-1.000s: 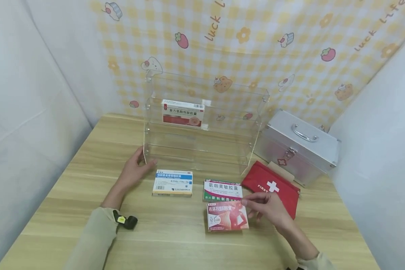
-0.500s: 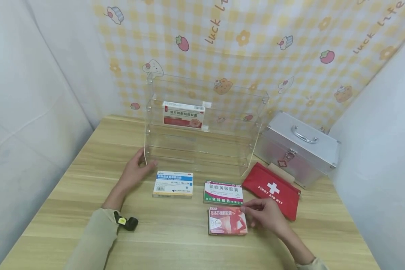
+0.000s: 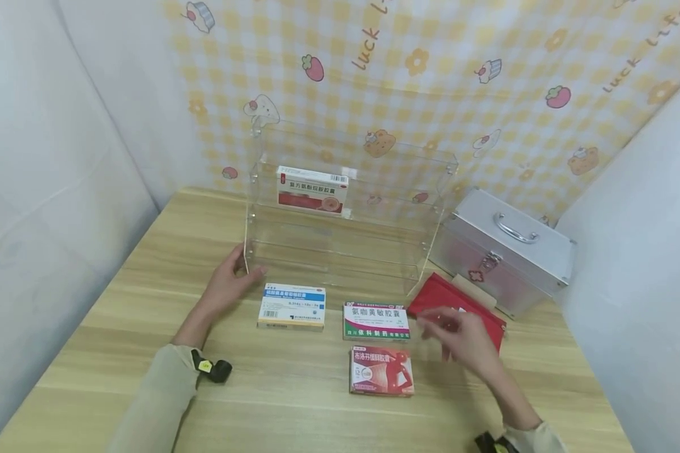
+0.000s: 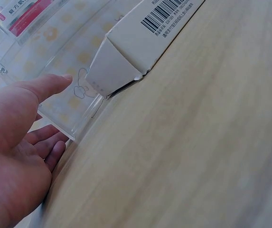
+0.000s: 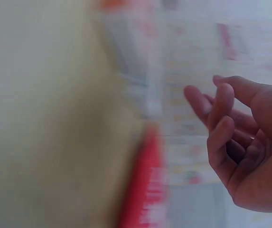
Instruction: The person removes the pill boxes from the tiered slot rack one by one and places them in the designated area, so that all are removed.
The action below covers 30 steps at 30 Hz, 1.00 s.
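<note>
A clear acrylic display rack stands on the table. My left hand holds its lower left side edge, with the thumb in front and the fingers behind the panel. Loosely bent and holding nothing, my right hand hovers over the red first aid pouch, just right of the medicine boxes. A pink ibuprofen box lies flat nearest me. Directly behind it is a green and white capsule box. The blue and white box lies near my left hand.
A white and red medicine box stands on an upper tier of the rack, left of centre. The silver metal case sits at the right behind the pouch. A yellow checked curtain hangs behind.
My right hand has set the pink ibuprofen box down flat, let go of it, and moved up and to the right. The left hand has stayed at the rack's edge.
</note>
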Each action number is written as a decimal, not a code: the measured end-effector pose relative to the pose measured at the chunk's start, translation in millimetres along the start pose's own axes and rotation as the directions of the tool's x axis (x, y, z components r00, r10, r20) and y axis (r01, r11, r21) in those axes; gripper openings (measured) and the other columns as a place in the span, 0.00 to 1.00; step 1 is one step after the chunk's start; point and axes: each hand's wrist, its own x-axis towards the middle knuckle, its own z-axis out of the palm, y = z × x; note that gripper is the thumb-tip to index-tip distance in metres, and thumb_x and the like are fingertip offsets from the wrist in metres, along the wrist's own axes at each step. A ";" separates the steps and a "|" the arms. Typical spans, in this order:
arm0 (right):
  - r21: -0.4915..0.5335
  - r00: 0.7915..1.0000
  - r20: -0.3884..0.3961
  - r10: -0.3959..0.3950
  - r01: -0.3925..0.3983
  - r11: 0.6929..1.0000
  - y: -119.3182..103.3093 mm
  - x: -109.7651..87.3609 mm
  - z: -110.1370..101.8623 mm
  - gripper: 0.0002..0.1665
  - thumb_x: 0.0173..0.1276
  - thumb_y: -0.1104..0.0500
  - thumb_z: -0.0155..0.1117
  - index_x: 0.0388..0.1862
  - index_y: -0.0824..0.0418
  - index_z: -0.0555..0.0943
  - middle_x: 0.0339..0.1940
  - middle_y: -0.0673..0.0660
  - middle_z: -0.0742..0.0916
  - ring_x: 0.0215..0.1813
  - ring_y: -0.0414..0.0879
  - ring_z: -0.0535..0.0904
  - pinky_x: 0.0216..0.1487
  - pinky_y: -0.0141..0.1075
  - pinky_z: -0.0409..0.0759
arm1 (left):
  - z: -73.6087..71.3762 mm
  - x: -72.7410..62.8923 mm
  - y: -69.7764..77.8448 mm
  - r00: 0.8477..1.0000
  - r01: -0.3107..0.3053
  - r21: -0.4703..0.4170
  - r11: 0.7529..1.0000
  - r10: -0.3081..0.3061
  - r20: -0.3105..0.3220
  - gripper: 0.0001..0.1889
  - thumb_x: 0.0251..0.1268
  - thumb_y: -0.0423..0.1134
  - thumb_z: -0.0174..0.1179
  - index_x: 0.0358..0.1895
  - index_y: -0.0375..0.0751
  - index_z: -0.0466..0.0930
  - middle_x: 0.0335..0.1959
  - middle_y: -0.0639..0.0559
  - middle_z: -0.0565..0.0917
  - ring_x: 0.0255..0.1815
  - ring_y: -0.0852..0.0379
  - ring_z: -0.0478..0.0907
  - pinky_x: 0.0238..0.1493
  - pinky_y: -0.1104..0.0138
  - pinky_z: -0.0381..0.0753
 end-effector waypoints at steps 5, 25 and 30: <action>-0.171 0.962 -0.123 -0.244 0.222 0.960 -42.0 34.4 -30.9 0.13 0.67 0.52 0.68 0.47 0.54 0.87 0.29 0.45 0.87 0.17 0.45 0.77 0.17 0.33 0.75 | -2.7 1.0 4.2 1.000 -0.006 -0.003 1.000 0.006 -0.007 0.41 0.67 0.52 0.63 0.78 0.57 0.51 0.70 0.37 0.67 0.69 0.35 0.63 0.64 0.36 0.61; -0.405 0.858 -0.185 -0.478 0.377 0.833 -162.3 172.0 -5.9 0.17 0.71 0.49 0.63 0.55 0.53 0.83 0.40 0.49 0.84 0.24 0.39 0.78 0.22 0.36 0.75 | 2.8 -1.1 -4.1 1.000 -0.001 -0.029 1.000 0.001 -0.014 0.41 0.65 0.52 0.64 0.78 0.55 0.53 0.70 0.39 0.68 0.69 0.38 0.64 0.66 0.40 0.62; -0.485 0.875 -0.167 -0.454 0.328 0.811 -175.2 186.0 -3.8 0.20 0.71 0.44 0.62 0.57 0.50 0.82 0.46 0.52 0.84 0.25 0.40 0.75 0.25 0.38 0.73 | 0.7 0.3 -2.8 1.000 -0.004 -0.023 1.000 0.004 -0.014 0.41 0.65 0.53 0.64 0.78 0.57 0.53 0.70 0.40 0.68 0.69 0.38 0.64 0.65 0.39 0.63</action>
